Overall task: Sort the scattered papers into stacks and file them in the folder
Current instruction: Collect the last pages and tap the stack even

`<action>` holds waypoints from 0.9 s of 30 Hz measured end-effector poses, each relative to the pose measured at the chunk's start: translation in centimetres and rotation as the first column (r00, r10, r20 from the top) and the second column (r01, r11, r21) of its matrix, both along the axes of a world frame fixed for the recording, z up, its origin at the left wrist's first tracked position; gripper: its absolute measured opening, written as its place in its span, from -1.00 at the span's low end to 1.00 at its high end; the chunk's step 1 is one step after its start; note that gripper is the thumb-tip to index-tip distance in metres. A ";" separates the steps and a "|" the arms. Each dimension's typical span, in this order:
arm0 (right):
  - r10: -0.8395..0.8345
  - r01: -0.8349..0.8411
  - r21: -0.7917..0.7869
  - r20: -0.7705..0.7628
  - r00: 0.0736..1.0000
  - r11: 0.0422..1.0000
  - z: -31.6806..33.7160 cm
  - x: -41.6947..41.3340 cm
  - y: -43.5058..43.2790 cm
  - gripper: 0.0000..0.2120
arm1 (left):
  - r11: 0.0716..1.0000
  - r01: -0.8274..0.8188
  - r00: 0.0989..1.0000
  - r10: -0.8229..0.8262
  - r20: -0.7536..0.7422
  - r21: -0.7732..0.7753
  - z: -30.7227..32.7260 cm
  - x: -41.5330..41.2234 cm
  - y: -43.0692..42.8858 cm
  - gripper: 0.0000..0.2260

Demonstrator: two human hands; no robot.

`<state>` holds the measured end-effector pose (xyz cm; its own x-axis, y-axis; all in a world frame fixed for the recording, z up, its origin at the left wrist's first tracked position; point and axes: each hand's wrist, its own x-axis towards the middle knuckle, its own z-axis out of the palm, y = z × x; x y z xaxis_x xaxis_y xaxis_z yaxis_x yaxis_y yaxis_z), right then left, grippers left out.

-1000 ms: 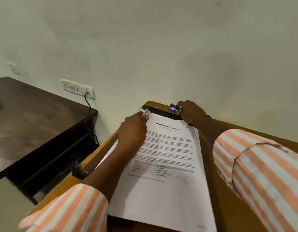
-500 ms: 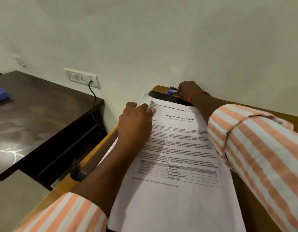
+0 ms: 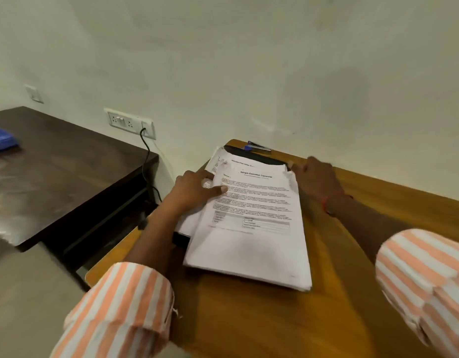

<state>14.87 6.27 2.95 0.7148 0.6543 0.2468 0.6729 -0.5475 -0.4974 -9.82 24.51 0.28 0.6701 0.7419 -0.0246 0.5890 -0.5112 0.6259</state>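
Right hand (image 3: 318,177) off stapler (image 3: 258,148), now beside stack's (image 3: 251,241) right edge

Both hands are working at a stack of papers (image 3: 251,244) on a wooden desk (image 3: 275,319).
The left hand (image 3: 195,189) is pressing flat on the stack's left edge. The blurred right hand (image 3: 318,179) is touching its far right corner. The stack is lying on a black folder (image 3: 254,156), with a blue stapler (image 3: 258,148) just beyond it.

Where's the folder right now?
Head view, centre: the black folder lies on the wooden desk under the paper stack, its far edge showing between the stack and the blue-and-silver tool by the wall.
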 end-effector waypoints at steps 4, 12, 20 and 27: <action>0.162 -0.191 -0.120 -0.212 0.964 0.974 -1.2 -5.2 -5.5 -0.70 | 1.000 0.022 0.995 -0.023 0.101 0.008 0.0 -1.3 -2.9 -0.30; -0.055 0.088 0.116 -0.264 0.963 0.989 -2.1 -7.7 -6.9 -0.80 | 0.969 0.028 0.981 0.021 0.193 -0.246 0.6 -2.0 -5.4 -0.57; -0.051 0.131 0.222 -0.333 0.941 0.966 -3.4 -8.7 -4.0 -0.76 | 0.915 0.045 0.987 0.021 0.156 -0.402 0.6 -2.7 -5.1 -0.56; -0.037 0.056 0.052 -0.313 0.949 0.997 -4.3 -8.1 -3.2 -0.58 | 0.937 -0.008 0.988 0.062 0.145 -0.349 0.2 -1.8 -5.4 -0.60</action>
<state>6.77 3.12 -1.35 0.7915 0.6096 0.0440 0.4537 -0.5378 -0.7106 -11.61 19.15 0.52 0.6596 0.7287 -0.1844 0.4873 -0.2277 0.8430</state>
